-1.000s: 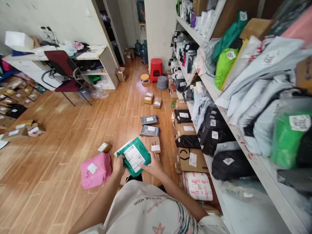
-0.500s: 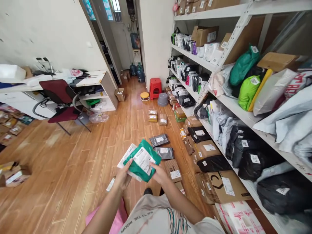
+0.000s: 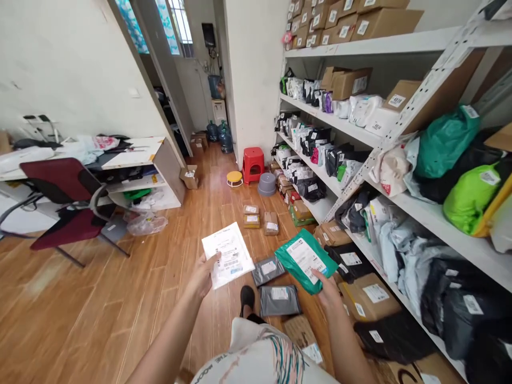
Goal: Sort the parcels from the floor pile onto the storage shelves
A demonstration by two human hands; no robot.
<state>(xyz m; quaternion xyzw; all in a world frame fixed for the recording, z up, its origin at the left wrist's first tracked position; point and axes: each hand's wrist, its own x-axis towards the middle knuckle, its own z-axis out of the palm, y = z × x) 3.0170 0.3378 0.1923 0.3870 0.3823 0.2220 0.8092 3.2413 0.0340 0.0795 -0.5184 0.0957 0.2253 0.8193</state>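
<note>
My left hand is closed on the near left edge of a flat white mailer that has a printed label facing up. The thumb lies on top of it. In my right hand is a green poly mailer with a white label, gripped at its near right corner. The two mailers are apart, both held above the wooden floor. Below and between them lie two grey parcels with labels, and nearer my feet is a cardboard box.
White metal shelves full of labelled parcels run along the right, with more boxes on the floor beside them. Small boxes, a red stool and a grey stool stand ahead. A chair and desk are left.
The white mailer, earlier behind the green one, is now apart in my left hand. My right hand has carried the green mailer to the right. The view has moved forward, and one foot shows ahead.
</note>
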